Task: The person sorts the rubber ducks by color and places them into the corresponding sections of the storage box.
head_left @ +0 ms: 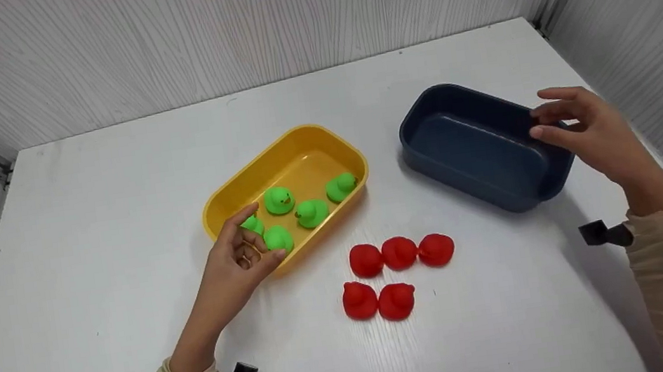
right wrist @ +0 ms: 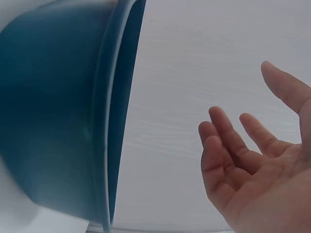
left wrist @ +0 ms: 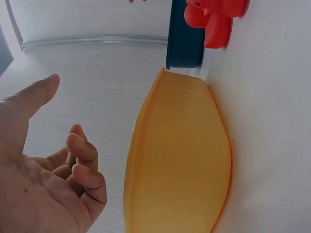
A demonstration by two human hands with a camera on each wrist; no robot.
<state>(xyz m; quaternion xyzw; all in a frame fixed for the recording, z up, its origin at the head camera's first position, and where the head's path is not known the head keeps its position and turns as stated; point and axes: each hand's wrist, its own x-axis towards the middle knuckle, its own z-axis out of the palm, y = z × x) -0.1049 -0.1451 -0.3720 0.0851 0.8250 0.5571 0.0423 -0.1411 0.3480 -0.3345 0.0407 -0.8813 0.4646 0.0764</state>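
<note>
My left hand [head_left: 232,260], empty with loosely bent fingers, hovers over the near left end of a yellow tub [head_left: 324,132]. Several green toy ducks [head_left: 279,200] sit inside that tub, one partly hidden behind my fingers. In the left wrist view there is a gap between the hand [left wrist: 53,174] and the tub's outer wall [left wrist: 180,155]. Over the right end of a dark blue tub [head_left: 465,178] is my right hand [head_left: 586,123], also holding nothing. The right wrist view shows its palm and relaxed fingers [right wrist: 226,145] apart from the blue wall [right wrist: 53,111].
Red toy ducks stand on the white table [head_left: 89,243] in front of the tubs: a row of three [head_left: 400,253] and a pair [head_left: 396,301] nearer me. Grey wood-grain panels [head_left: 259,22] rise behind the table and at both sides.
</note>
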